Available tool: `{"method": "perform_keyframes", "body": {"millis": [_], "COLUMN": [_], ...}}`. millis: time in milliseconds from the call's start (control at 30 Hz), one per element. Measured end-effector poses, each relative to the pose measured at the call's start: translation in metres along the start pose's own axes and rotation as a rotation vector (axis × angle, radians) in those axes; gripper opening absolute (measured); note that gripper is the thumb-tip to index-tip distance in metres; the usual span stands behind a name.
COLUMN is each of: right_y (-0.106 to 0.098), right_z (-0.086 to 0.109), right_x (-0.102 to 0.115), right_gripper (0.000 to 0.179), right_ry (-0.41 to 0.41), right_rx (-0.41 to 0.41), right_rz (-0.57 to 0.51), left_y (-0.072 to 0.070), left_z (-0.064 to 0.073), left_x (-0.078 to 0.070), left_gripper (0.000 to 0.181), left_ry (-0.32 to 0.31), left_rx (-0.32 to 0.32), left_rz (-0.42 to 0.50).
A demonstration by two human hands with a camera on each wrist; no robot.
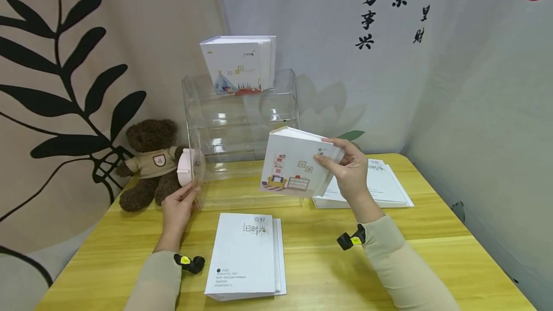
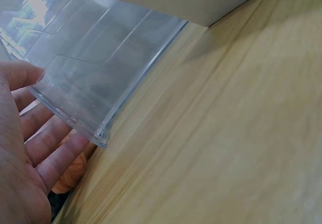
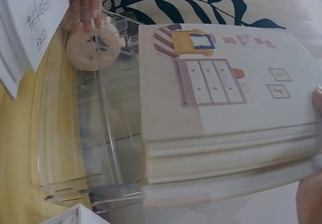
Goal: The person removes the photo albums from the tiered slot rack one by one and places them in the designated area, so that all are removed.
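My right hand grips a thick white photo album by its right side, thumb on the front cover. The cover shows a drawn armchair and drawers; it is held tilted in front of the clear plastic rack. In the left wrist view, my left hand holds the rack's side edge, thumb on one face and fingers behind the panel. A second album stands on the rack's top tier. Another white album lies on the table between my forearms, and one more lies partly hidden behind my right hand.
A brown teddy bear sits left of the rack, beside a round pale pink object. The wooden table ends at a curtain behind and on the right. Wrist cameras are strapped to both arms.
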State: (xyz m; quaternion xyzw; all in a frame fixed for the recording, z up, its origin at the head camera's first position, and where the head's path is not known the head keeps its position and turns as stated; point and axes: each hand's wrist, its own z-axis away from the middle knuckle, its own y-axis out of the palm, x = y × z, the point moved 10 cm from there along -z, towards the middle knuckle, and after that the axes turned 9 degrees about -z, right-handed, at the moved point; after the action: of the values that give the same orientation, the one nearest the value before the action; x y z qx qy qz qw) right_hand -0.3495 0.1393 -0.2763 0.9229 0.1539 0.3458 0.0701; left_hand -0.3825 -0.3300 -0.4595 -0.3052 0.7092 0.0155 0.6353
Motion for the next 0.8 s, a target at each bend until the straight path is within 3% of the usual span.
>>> {"method": "perform_keyframes", "body": {"millis": [267,800], "right_y": [-0.005,-0.014], "right_z": [0.004,0.025], "right_x": [-0.006,-0.020], "right_gripper": [0.038,0.036], "right_ry": [0.049,0.186], "right_rx": [0.002,0.055], "right_rz": [0.008,0.128], "left_y": [0.000,0.001], "left_z": [-0.002,-0.003], "left_x": [-0.001,0.000], "left_gripper": [0.041,0.041], "left_ry": [0.014,0.014], "left_rx": [0.004,0.012], "left_rz": [0.013,0.005]}}
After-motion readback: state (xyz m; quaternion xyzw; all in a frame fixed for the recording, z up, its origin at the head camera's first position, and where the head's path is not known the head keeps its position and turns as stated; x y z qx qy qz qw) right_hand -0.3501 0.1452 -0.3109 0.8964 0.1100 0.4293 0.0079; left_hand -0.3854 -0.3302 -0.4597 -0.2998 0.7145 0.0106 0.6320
